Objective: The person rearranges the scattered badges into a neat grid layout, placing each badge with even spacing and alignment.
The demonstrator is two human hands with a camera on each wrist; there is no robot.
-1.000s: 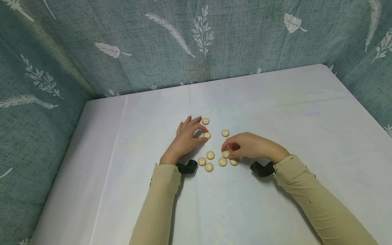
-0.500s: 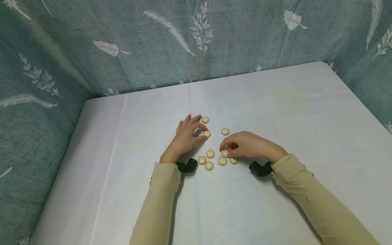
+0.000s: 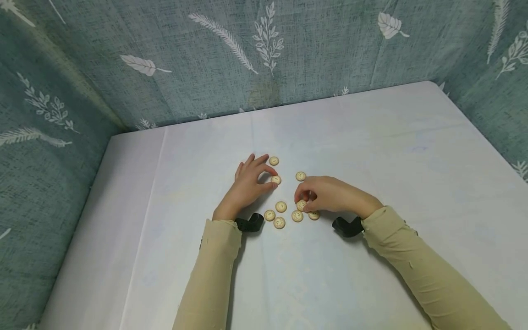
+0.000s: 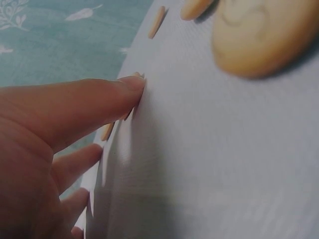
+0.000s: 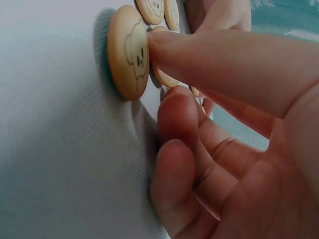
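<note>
Small round tan discs with rounded edges and drawn faces lie on the white table. In the head view, my left hand [image 3: 247, 183] pinches one disc [image 3: 276, 180] between thumb and index finger, the other fingers spread behind it. To the right, my right hand [image 3: 326, 195] has thumb and index finger at the edges of a second disc [image 3: 302, 206]. That disc [image 4: 279, 35] or a neighbour looms large in the left wrist view. By my right thumb a disc [image 5: 128, 52] with a puppy-like drawing sits close to the right wrist camera.
Two discs lie farther back, one disc [image 3: 274, 161] past my left fingertips and another disc [image 3: 300, 176] above my right hand. A group of three, including a disc [image 3: 279, 223], sits near my left wrist. Leaf-patterned green cloth [image 3: 185, 82] borders the white table [image 3: 350, 284].
The head view shifts slightly, so everything sits a little differently in the picture. Both hands stay at their discs, and the discs keep nearly the same arrangement.
</note>
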